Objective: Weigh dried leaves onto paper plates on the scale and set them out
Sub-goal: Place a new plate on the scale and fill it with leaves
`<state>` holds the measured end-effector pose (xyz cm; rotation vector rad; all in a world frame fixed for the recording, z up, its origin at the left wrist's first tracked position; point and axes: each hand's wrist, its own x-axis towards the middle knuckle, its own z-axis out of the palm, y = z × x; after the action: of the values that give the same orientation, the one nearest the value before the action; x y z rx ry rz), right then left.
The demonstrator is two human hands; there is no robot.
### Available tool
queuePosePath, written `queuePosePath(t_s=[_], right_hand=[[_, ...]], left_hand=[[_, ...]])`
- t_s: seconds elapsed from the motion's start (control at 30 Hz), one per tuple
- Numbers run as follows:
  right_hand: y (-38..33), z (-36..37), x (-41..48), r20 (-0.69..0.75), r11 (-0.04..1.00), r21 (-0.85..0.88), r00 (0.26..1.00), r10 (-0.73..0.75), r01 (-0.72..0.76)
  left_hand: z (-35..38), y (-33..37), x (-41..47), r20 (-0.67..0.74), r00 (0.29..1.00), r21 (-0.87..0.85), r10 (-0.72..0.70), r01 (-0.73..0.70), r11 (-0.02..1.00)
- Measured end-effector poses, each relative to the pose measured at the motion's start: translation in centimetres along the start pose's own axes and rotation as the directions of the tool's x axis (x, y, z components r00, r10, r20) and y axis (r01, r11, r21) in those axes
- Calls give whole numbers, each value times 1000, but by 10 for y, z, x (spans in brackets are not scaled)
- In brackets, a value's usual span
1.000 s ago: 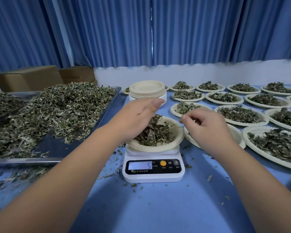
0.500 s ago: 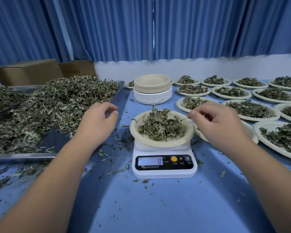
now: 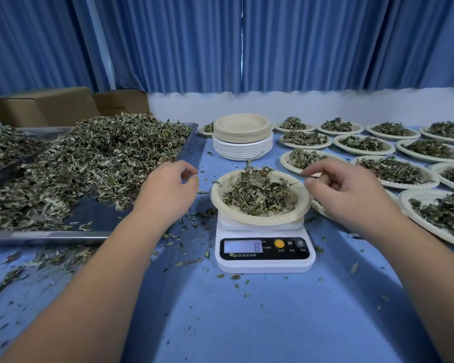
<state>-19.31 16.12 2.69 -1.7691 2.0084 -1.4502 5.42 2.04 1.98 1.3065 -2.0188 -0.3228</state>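
**Blue-covered table, crowded left and right**

Blue table [image 3: 247,323] underneath it all, strewn with leaf crumbs [image 3: 189,262], thickest below and to the left of the left fingers [image 3: 184,167]. Left of those fingers, a long metal tray [image 3: 50,235], flat on the cloth. Between the left fingers and the right fingers [image 3: 320,170], slightly nearer than both, a white scale [image 3: 265,265]. Beyond both, a stack of empty paper plates [image 3: 243,150]. Right of and beyond the right fingers, close-set rows of filled plates [image 3: 364,153].

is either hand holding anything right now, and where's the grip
Right hand pinches a thin stem by one end, between thumb and forefinger. Left hand: fingers curled, contents cannot be told.
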Motion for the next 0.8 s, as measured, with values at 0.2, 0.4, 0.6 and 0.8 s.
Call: queuePosePath(t_s=[0.2,0.4,0.6,0.8], right_hand=[[3,0,0,6,1000,8,1000,-9,9],[4,2,3,-43,998,6,997,-57,57],[2,5,6,-103,998,10,993,-62,64],[3,1,6,-125,997,22,990,-71,75]], left_hand=[[-2,7,-4,-49,997,-61,67,-70,996],[-7,33,-15,-105,960,-282,261,-280,918],[-9,55,-6,227,881,-205,415,-373,905],[-6,76,2,460,803,-66,378,-394,917]])
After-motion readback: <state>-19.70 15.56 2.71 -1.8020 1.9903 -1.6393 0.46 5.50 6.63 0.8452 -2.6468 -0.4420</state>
